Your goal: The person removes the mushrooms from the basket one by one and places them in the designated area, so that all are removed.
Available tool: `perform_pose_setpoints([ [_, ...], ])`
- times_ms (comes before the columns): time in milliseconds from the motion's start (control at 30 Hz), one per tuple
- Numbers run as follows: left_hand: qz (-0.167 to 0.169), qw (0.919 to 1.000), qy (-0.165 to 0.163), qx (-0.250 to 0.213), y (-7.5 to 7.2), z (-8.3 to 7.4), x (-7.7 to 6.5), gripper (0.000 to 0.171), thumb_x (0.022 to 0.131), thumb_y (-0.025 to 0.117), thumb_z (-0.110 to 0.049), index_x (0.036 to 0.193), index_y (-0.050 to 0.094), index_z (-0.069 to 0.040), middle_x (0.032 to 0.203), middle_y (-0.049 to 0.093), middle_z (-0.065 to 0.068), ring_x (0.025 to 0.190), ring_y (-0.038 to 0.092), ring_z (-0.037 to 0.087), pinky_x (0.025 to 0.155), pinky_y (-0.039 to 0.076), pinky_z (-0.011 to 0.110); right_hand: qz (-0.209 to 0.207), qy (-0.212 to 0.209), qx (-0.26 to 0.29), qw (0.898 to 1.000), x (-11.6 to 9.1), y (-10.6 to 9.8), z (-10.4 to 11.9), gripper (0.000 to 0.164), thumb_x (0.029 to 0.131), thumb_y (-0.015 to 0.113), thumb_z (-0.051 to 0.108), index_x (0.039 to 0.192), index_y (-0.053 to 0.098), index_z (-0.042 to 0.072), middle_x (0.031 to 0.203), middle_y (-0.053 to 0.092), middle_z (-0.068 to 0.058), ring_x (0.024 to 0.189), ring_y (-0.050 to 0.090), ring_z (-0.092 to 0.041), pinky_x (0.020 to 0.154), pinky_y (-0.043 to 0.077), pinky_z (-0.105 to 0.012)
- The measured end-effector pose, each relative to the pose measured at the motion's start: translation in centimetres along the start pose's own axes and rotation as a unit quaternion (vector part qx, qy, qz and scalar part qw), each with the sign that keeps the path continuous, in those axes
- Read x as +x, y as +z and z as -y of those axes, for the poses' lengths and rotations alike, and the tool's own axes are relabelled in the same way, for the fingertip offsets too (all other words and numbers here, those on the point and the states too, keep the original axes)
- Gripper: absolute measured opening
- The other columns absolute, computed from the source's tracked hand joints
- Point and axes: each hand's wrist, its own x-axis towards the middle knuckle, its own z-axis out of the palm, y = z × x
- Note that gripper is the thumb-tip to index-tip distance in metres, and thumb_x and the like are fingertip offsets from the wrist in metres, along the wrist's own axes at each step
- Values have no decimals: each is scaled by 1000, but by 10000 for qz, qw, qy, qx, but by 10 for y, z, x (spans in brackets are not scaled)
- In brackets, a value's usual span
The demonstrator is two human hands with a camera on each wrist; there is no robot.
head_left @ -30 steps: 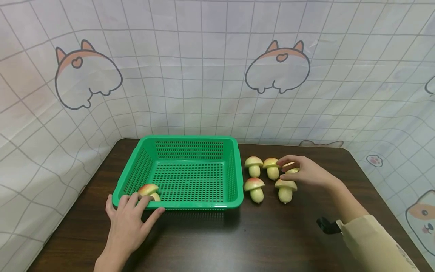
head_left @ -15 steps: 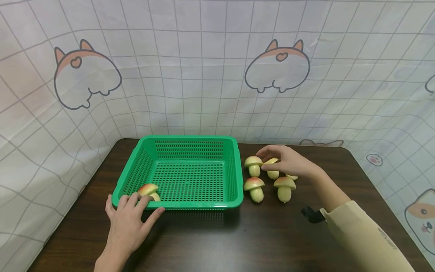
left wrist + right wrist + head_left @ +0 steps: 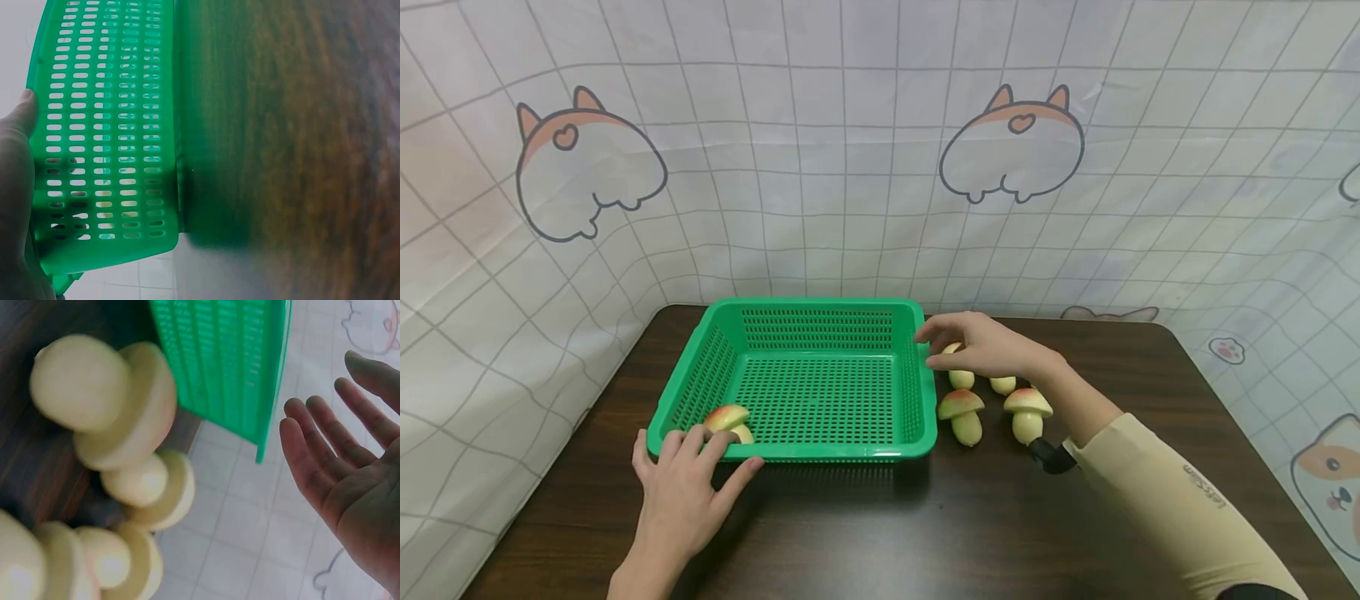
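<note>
My left hand (image 3: 681, 492) holds the near left corner of a green plastic basket (image 3: 820, 452). Its fingers hook over the rim while the thumb lies outside; dark finger shapes show through the holes in the left wrist view. Inside that corner lies a toy mushroom (image 3: 727, 417) with a reddish-yellow cap, partly covered by the fingers. My right hand (image 3: 981, 343), empty with fingers loosely bent and spread (image 3: 356, 469), hovers by the basket's right rim. Beneath and beside it are several more mushrooms, among them a front left mushroom (image 3: 966, 427) and a front right mushroom (image 3: 1027, 404).
The dark wooden table (image 3: 850, 533) carries the basket and mushrooms. Behind it hangs a white gridded cloth (image 3: 820, 167) with cartoon dogs, close to the table's back edge. The right forearm in a beige sleeve (image 3: 1172, 492) passes over the table's right side, hiding part of the back row of mushrooms.
My right hand has moved left, from above the right-hand mushrooms to the basket's right rim, holding nothing. The left hand, the basket and the mushroom inside have stayed in place.
</note>
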Motion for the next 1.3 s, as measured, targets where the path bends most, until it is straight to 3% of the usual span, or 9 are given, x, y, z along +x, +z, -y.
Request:
perform_pose_setpoints([
  [300, -24, 10000, 6, -22, 1, 0, 0, 41, 90, 73, -53, 102, 70, -15, 96, 63, 9, 97, 52, 40, 105, 7, 83, 417, -436, -311, 9977, 31, 16, 19, 32, 100, 69, 22, 131, 65, 16, 132, 63, 4, 112, 65, -15, 90, 54, -35],
  [600, 39, 10000, -1, -25, 0, 0, 0, 40, 90, 74, -52, 102, 69, -15, 97, 63, 9, 97, 52, 39, 105, 6, 83, 837, -702, -582, 9923, 63, 28, 46, 29, 99, 69, 17, 128, 66, 15, 129, 64, 4, 109, 66, -12, 90, 54, -29],
  [900, 153, 9999, -55, -15, 0, 0, 1, 39, 90, 75, -51, 103, 70, -14, 98, 63, 9, 99, 52, 40, 105, 6, 83, 1376, -1022, -1051, 9796, 98, 44, 76, 30, 101, 67, 17, 130, 65, 15, 130, 63, 5, 108, 65, -7, 90, 52, -25],
  [1300, 155, 9999, -42, 14, -1, -1, 0, 40, 90, 74, -51, 103, 69, -13, 97, 63, 10, 99, 52, 40, 105, 6, 83, 1695, -757, -1215, 9751, 136, 69, 89, 33, 100, 68, 16, 133, 63, 15, 131, 61, 0, 113, 63, -15, 90, 51, -26],
])
